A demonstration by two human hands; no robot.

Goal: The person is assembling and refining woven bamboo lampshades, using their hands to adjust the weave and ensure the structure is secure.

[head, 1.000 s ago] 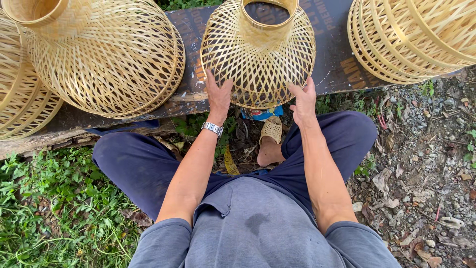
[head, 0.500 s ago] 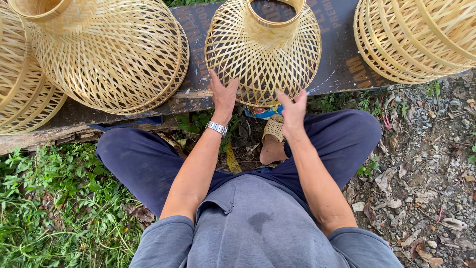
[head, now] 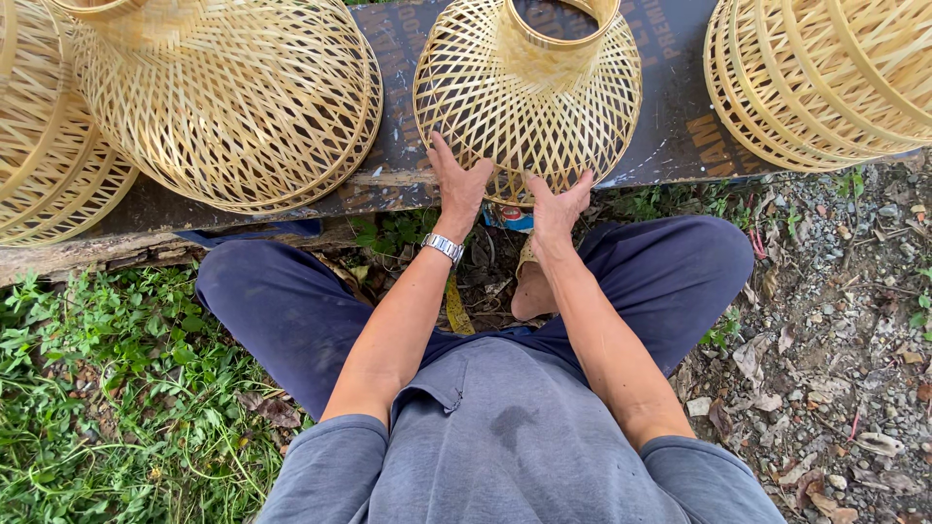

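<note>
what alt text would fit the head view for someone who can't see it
A seated person's left hand and right hand press on the near rim of a woven bamboo basket standing on a dark board. More woven baskets sit on either side, with grass and gravel below.

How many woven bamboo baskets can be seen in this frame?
4: one under both hands, a big one left of it, one cut off at the far left edge, one at the right edge, possibly a stack.
</note>
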